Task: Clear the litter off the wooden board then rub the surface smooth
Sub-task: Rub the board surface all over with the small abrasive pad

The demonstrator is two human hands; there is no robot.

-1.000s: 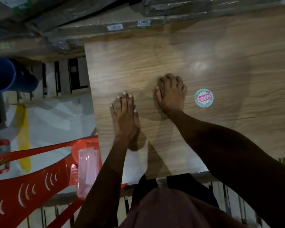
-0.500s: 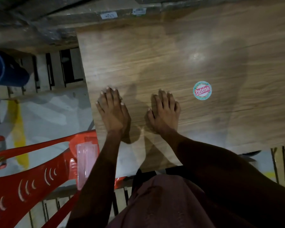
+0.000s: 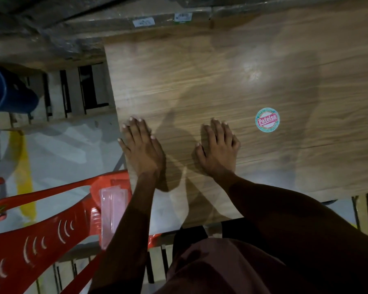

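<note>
the wooden board (image 3: 232, 77) fills most of what i see, a wide wood-grain panel running from the upper middle to the right edge, its near left corner close in front of me; a pale glare sits on it above the middle; behind its far edge lie wrapped packages (image 3: 51, 28) in dull plastic, with two small white labels (image 3: 143, 22) near the board's far edge; to my lower left a red plastic chair (image 3: 40, 225) stretches out, its back cut with curved slots; a clear pinkish plastic packet (image 3: 113, 215) lies on the chair, just beside my left forearm; at the far left a blue cylinder (image 3: 6, 92) pokes into view, and on the grey floor (image 3: 62, 158) under it runs a yellow stripe (image 3: 25, 175); my left hand (image 3: 141, 147) rests flat on the board near its left edge, fingers straight and close together, holding nothing; my right hand (image 3: 218, 149) lies flat on the board too, well apart from the left, fingers stretched out and a little spread, holding nothing; a round sticker (image 3: 267, 119) with a green rim and a red band reading "patelsa" sits on the board just to the right of my right hand, not touching it; i cannot make out any litter on the board in this dim light.
</note>
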